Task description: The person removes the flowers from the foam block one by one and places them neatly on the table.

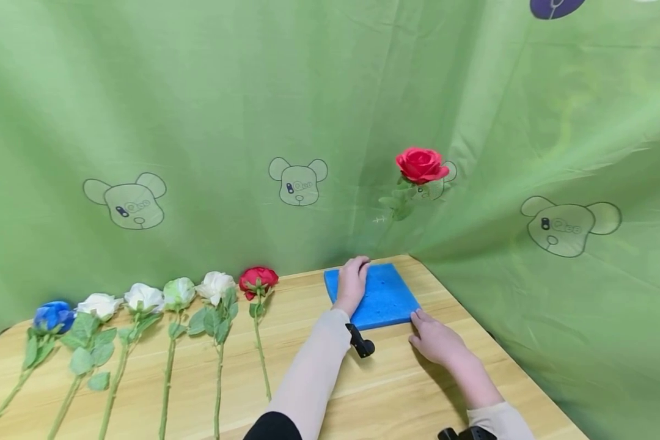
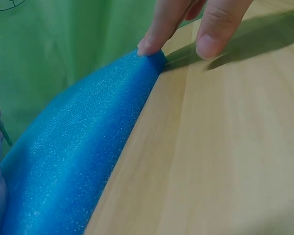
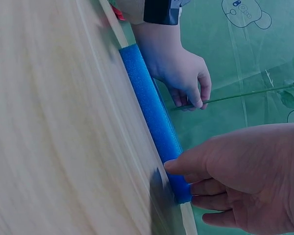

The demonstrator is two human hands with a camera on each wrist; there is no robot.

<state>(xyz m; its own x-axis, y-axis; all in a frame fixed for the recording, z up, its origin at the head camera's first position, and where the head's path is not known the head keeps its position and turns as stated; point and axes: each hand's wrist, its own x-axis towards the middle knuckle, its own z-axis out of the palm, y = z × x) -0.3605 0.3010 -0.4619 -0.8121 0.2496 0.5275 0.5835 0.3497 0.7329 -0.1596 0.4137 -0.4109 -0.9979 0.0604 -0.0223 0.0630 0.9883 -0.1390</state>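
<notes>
A blue foam block (image 1: 387, 299) lies flat on the wooden table. Above it stands a red rose (image 1: 421, 165), its leafy stem rising from my left hand (image 1: 353, 284). Thumb and fingers of that hand pinch the green stem (image 3: 245, 96) low down, close over the foam, as seen in the right wrist view. The stem's lower end is hidden by the hand and the block. My right hand (image 1: 437, 337) is at the block's near right corner; a fingertip touches the foam there, while the thumb (image 2: 211, 43) stays apart over the table.
To the left, a row of roses lies on the table (image 1: 302, 342): a blue rose (image 1: 54, 316), several white or pale ones such as the white rose (image 1: 144, 297), and a red rose (image 1: 258, 281). A green curtain (image 1: 214, 110) hangs behind and along the right side.
</notes>
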